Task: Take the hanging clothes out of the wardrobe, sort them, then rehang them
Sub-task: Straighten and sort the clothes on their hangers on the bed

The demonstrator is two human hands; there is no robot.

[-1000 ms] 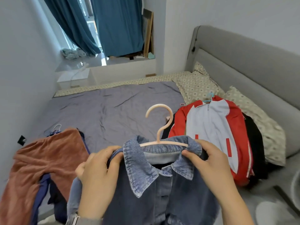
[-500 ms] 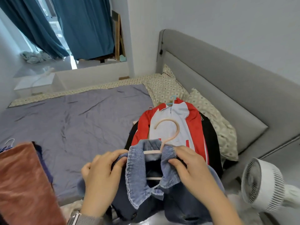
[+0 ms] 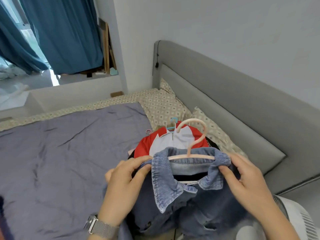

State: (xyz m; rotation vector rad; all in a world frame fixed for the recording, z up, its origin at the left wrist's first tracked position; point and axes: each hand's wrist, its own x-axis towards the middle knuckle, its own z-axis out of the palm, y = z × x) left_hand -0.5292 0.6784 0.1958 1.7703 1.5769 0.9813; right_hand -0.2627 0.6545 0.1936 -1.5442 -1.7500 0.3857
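A blue denim shirt [image 3: 187, 205] hangs on a pale pink hanger [image 3: 192, 141], held up over the bed's near right side. My left hand [image 3: 124, 186] grips the shirt's left shoulder beside the collar. My right hand [image 3: 242, 179] grips the right shoulder, thumb on the collar tip. Just behind the shirt lies a red and white jacket [image 3: 166, 142] on a light blue hanger [image 3: 172, 124], on top of dark clothes. A small pink hanger hook [image 3: 148, 131] pokes out left of the jacket.
The bed's purple-grey sheet [image 3: 60, 153] spreads out to the left. Patterned pillows [image 3: 164, 104] lean against the grey headboard [image 3: 225, 94]. A white fan [image 3: 297, 220] stands at the lower right. Blue curtains [image 3: 69, 35] hang at the far window.
My view has swung to the right, so the brown garment pile on the left has left the frame. The denim shirt's collar has been spread out flat and the shirt carried toward the red jacket.
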